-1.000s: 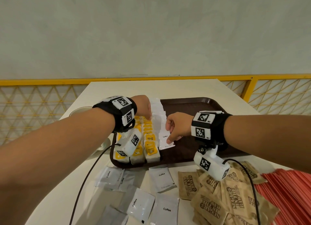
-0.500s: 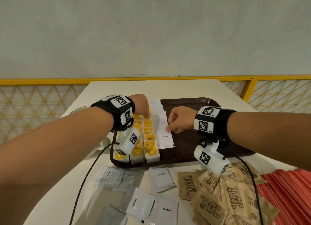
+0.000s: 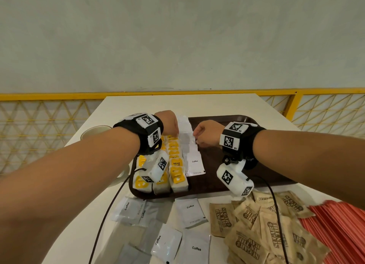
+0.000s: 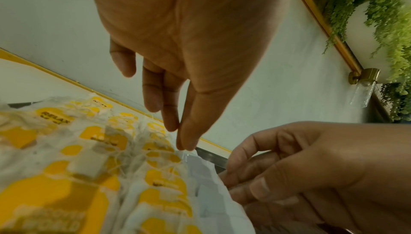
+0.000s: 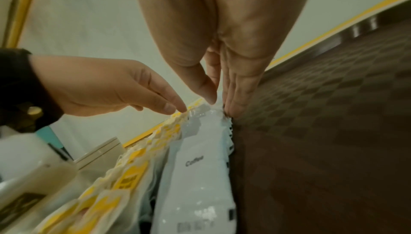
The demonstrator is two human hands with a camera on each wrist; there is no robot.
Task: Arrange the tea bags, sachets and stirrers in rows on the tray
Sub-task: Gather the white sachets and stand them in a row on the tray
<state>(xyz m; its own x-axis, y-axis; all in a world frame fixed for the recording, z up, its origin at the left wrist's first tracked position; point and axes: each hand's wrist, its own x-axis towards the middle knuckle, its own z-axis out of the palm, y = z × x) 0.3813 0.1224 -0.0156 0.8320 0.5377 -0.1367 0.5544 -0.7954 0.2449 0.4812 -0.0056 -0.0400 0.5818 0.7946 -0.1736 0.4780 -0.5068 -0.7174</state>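
A brown tray (image 3: pixel 246 176) holds rows of yellow-tagged tea bags (image 3: pixel 176 170) on its left side. Beside them lies one overlapping row of white coffee sachets (image 3: pixel 194 161). My left hand (image 3: pixel 173 132) hangs over the far half of that row with straight fingers, and a fingertip (image 4: pixel 186 145) touches the row's left edge. My right hand (image 3: pixel 196 139) is across from it, thumb and curled fingers (image 4: pixel 242 178) pinching the row's right edge (image 5: pixel 219 109). The sachets under both hands are partly hidden.
Loose coffee sachets (image 3: pixel 190 212) lie on the white table in front of the tray. Brown sugar sachets (image 3: pixel 256 224) are piled to their right, with red stirrers (image 3: pixel 339 234) at the far right. A cup (image 3: pixel 94 131) stands left of the tray. Wrist-camera cables hang across the near table.
My right hand has slid away from me along the coffee sachet row, from the nearest sachet to the far half. The left hand has barely shifted.
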